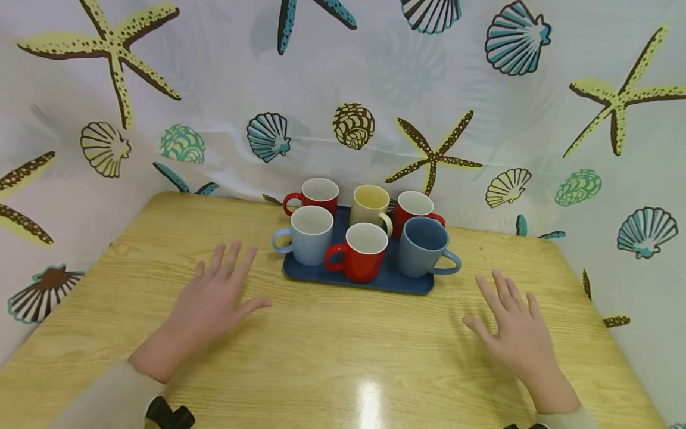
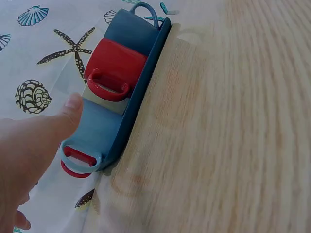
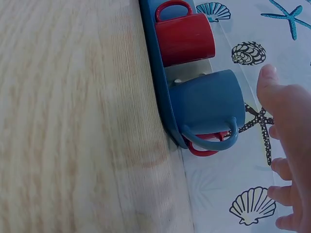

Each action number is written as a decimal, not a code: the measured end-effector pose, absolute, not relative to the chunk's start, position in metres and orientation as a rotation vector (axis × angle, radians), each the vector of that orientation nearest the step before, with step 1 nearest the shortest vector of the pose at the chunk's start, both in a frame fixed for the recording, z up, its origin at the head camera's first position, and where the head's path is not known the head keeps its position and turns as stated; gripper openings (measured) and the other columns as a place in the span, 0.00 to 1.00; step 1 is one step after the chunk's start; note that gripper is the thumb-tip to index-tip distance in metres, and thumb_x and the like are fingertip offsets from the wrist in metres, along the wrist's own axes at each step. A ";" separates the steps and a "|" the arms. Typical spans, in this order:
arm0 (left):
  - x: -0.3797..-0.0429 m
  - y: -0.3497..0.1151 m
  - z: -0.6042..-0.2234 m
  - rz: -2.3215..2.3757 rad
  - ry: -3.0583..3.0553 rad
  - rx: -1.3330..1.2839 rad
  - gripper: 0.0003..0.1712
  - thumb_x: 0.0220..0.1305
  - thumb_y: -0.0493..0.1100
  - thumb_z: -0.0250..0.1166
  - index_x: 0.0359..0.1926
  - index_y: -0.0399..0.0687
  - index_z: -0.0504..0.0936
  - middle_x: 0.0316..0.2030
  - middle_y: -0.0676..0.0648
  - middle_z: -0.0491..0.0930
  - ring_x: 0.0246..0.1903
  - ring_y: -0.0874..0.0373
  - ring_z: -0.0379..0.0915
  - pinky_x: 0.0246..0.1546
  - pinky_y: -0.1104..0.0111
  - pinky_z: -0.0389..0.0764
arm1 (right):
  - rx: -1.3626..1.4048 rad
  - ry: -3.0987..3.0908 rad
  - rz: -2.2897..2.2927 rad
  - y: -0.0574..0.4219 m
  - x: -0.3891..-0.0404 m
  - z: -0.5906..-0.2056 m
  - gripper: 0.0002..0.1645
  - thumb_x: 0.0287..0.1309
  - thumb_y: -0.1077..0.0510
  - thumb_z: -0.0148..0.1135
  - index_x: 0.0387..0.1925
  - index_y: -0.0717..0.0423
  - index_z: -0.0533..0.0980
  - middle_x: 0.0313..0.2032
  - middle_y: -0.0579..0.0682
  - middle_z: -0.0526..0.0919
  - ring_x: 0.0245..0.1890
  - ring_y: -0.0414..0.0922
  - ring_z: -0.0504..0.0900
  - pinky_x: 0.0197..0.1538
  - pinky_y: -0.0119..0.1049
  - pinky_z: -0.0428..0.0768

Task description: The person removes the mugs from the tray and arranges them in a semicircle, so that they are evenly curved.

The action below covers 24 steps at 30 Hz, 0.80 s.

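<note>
A dark blue tray (image 1: 393,281) holds several mugs in two rows. In front stand a light blue mug (image 1: 311,241), a red mug (image 1: 363,262) with a white inside, and a grey-blue mug (image 1: 418,257). Behind them are a red mug (image 1: 331,202), a cream mug (image 1: 367,210) and another red mug (image 1: 402,221). My left hand (image 1: 217,295), fingers spread, is held over the table left of the tray, apart from the light blue mug. On the other side my right hand (image 1: 517,333) is likewise spread and holds nothing, nearest to the grey-blue mug.
The light wooden table (image 1: 321,357) carries the tray near its back edge. A white cloth (image 1: 225,77) printed with starfish and shells hangs behind the table and along both sides. Dark devices (image 1: 170,414) are worn at the wrists.
</note>
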State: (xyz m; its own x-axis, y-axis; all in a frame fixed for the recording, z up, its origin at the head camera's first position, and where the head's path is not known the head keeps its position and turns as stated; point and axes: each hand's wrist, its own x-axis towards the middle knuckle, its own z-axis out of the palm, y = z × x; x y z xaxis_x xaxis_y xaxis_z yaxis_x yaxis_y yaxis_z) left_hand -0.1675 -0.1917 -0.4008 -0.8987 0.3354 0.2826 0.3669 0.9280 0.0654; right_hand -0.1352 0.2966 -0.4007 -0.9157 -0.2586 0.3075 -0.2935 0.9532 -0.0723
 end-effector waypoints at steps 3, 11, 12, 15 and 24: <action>-0.174 -0.191 -0.406 -0.223 -2.772 -0.559 0.51 0.57 0.70 0.55 0.71 0.44 0.52 0.66 0.30 0.54 0.64 0.33 0.50 0.53 0.37 0.61 | 0.409 -2.766 0.210 0.295 -0.139 -0.401 0.44 0.60 0.36 0.53 0.72 0.44 0.51 0.68 0.61 0.54 0.67 0.59 0.54 0.61 0.63 0.53; -0.194 -0.187 -0.426 -0.424 -2.445 -0.733 0.35 0.58 0.53 0.65 0.64 0.47 0.68 0.59 0.37 0.70 0.50 0.42 0.74 0.14 0.62 0.75 | 0.348 -2.726 0.405 0.290 -0.150 -0.400 0.40 0.61 0.40 0.54 0.69 0.52 0.56 0.56 0.63 0.73 0.50 0.62 0.74 0.52 0.60 0.67; -0.198 -0.186 -0.427 -0.433 -2.378 -0.762 0.32 0.59 0.53 0.63 0.62 0.46 0.70 0.57 0.37 0.72 0.48 0.43 0.76 0.12 0.63 0.73 | 0.340 -2.730 0.432 0.290 -0.151 -0.400 0.40 0.62 0.41 0.54 0.69 0.53 0.57 0.54 0.63 0.74 0.48 0.62 0.75 0.49 0.60 0.69; -0.207 -0.183 -0.431 -0.441 -2.195 -0.827 0.28 0.64 0.56 0.58 0.57 0.41 0.76 0.49 0.38 0.78 0.42 0.46 0.79 0.16 0.62 0.78 | 0.316 -2.749 0.498 0.287 -0.155 -0.400 0.38 0.63 0.41 0.53 0.68 0.54 0.58 0.52 0.63 0.76 0.44 0.62 0.77 0.43 0.59 0.73; -0.228 -0.180 -0.447 -0.426 -2.114 -0.935 0.27 0.66 0.58 0.54 0.47 0.38 0.82 0.41 0.40 0.81 0.38 0.48 0.80 0.29 0.58 0.81 | 0.193 -2.847 0.705 0.282 -0.164 -0.402 0.36 0.66 0.40 0.46 0.69 0.52 0.58 0.55 0.63 0.74 0.52 0.62 0.73 0.46 0.59 0.72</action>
State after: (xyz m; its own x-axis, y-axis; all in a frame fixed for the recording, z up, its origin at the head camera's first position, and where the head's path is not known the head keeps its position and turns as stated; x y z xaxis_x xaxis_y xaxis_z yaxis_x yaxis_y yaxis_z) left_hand -0.2280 -0.1796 -0.4468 -0.4336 0.4806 0.7622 0.7381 0.6747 -0.0055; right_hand -0.1641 0.2822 -0.4016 -0.9710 -0.0780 0.2260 -0.1744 0.8777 -0.4464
